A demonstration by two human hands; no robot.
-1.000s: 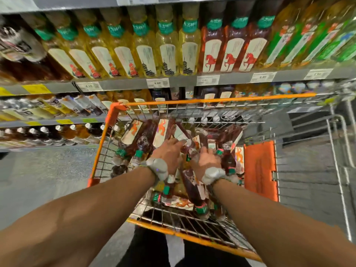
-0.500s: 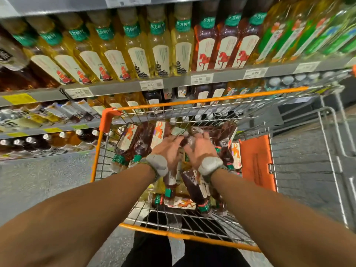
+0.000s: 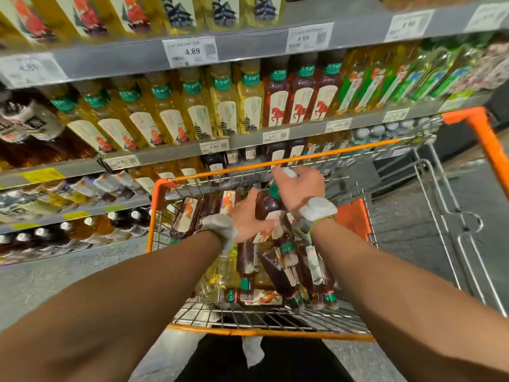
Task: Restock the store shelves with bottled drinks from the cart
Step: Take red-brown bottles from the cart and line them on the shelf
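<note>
Price tag (image 3: 192, 51) on upper shelf edge (image 3: 115, 57), 11 o'clock: "4.89". Second tag (image 3: 303, 38), same edge, 12 to 1 o'clock: "4.89". Small tag (image 3: 214, 146) on next shelf edge down (image 3: 170, 153), 10 to 11 o'clock near centre: "4.89", barely legible. Green neck bands (image 3: 192, 86) on the tea bottles (image 3: 225, 106) between those edges: "东方树叶". Other tags and the bottle body labels: too blurred to read.

White price tags (image 3: 190, 52) and yellow strips (image 3: 41, 175) run in rows; a silver wire trolley (image 3: 465, 224) stands on the grey floor (image 3: 41, 288).
</note>
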